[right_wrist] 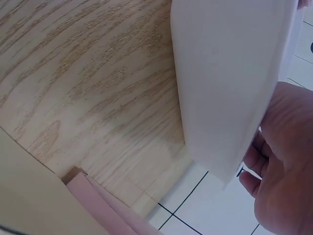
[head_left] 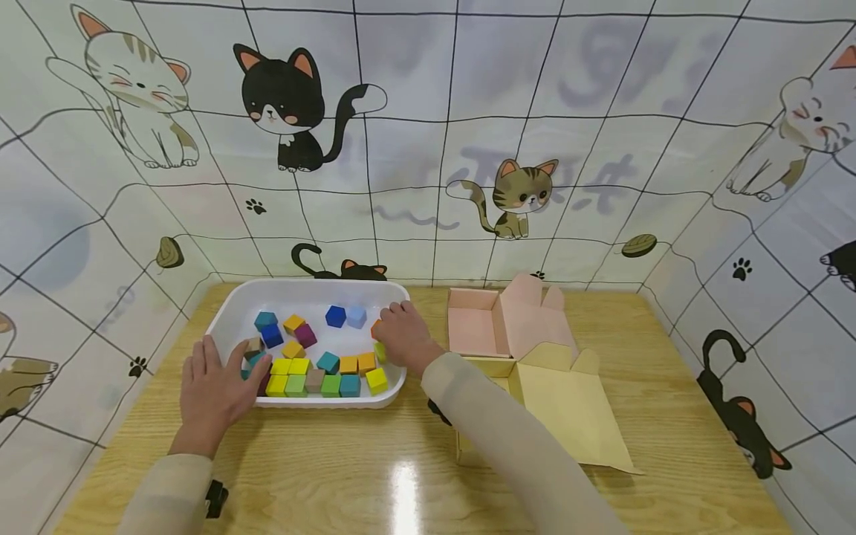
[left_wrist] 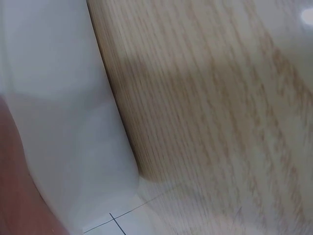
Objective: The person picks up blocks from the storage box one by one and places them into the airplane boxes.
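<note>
A white plastic tray [head_left: 314, 402] holds several coloured wooden cubes, with yellow, green, teal and orange ones [head_left: 365, 362] lined up along its front wall. My left hand [head_left: 217, 383] rests over the tray's left front corner, fingers extended, thumb beside the cubes. At the right end, my right hand [head_left: 404, 334] reaches over the rim with its fingers bent. An orange cube [head_left: 376, 328] and a lime cube [head_left: 380, 351] show at its fingers, partly covered by them; I cannot tell whether it grips either. In the right wrist view, the curled fingers [right_wrist: 252, 183] lie beside the tray wall [right_wrist: 220, 88].
Right of the tray stand an open pink box [head_left: 475, 323] and, nearer me, an open yellow box [head_left: 575, 409], both with lids folded rightward. My right forearm crosses over the yellow box. A cat-print cloth [head_left: 414, 156] encloses the wooden table [head_left: 348, 468] at the back and sides.
</note>
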`<action>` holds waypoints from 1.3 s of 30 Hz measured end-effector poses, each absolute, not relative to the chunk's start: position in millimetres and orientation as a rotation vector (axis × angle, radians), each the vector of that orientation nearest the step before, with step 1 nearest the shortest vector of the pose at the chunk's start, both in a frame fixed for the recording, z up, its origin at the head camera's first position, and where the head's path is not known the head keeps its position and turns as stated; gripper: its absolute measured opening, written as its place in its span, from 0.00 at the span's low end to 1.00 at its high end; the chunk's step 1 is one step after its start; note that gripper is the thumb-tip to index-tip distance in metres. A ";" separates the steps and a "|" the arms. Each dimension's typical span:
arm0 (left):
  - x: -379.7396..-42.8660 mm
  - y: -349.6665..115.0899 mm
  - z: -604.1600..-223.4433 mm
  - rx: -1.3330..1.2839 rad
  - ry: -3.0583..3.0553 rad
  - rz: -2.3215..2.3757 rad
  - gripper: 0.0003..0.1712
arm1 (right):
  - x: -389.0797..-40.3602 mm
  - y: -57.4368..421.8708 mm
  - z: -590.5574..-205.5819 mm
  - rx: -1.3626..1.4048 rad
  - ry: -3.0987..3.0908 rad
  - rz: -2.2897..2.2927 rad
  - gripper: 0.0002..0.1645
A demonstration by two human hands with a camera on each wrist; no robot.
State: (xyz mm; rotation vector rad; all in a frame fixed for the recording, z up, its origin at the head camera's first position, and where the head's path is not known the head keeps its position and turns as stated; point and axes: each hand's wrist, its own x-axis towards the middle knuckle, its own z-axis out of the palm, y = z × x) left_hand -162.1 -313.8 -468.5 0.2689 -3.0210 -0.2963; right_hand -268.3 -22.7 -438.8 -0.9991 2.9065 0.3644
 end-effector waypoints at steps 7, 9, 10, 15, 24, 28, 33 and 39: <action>-161.7 -313.6 -467.2 0.268 -3.032 -0.296 0.45 | -268.8 -23.8 -439.0 -0.985 2.884 0.404 0.15; -161.5 -313.4 -466.5 0.268 -3.033 -0.299 0.45 | -268.6 -23.8 -438.9 -0.977 2.888 0.397 0.17; -161.5 -312.9 -466.5 0.267 -3.034 -0.302 0.45 | -268.2 -23.1 -438.7 -0.974 2.890 0.399 0.18; -161.0 -311.8 -466.8 0.259 -3.034 -0.307 0.44 | -264.6 -20.2 -433.1 -1.018 2.942 0.424 0.17; -160.2 -311.7 -465.5 0.262 -3.037 -0.320 0.45 | -260.9 -1.8 -397.0 -1.055 3.044 0.389 0.16; -159.9 -311.3 -465.2 0.264 -3.044 -0.331 0.45 | -263.8 16.3 -385.0 -1.022 3.097 0.320 0.16; -159.7 -311.8 -466.1 0.264 -3.048 -0.328 0.45 | -267.4 41.6 -373.6 -0.951 3.148 0.297 0.19; -159.7 -313.2 -467.0 0.264 -3.048 -0.341 0.46 | -277.0 71.4 -370.9 -0.853 3.174 0.273 0.17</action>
